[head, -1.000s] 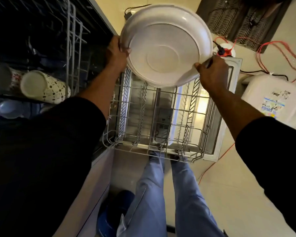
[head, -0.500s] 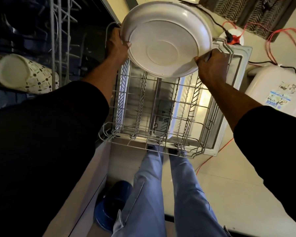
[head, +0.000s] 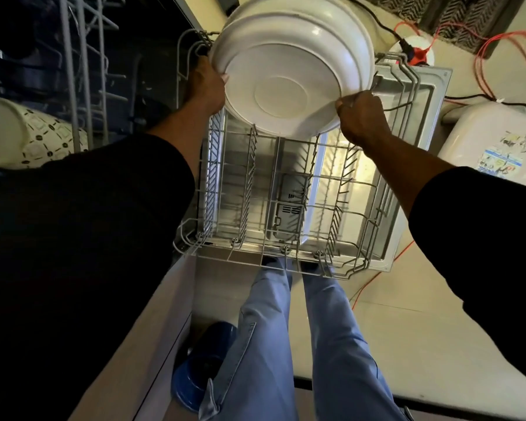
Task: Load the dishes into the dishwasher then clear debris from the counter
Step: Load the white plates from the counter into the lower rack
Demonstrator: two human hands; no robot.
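Left hand [head: 207, 86], right hand [head: 362, 115] curled on opposite rims of bowl [head: 286, 86], upper centre: rigid, slick, probably breakable, best held by rim.

One head-worn view looks steeply down, close over the dishwasher rack [head: 278, 165].

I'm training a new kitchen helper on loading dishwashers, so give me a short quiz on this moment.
1. True or false: the white dish sits in the lower rack with no hand on it.
2. How many hands grip the dish? A none, B one, C two.
3. Fill in: the bowl on the floor by the person's feet is ____.
Key: 1 false, it is held over the rack. 2 C, the left hand and right hand hold its rim. 3 blue.
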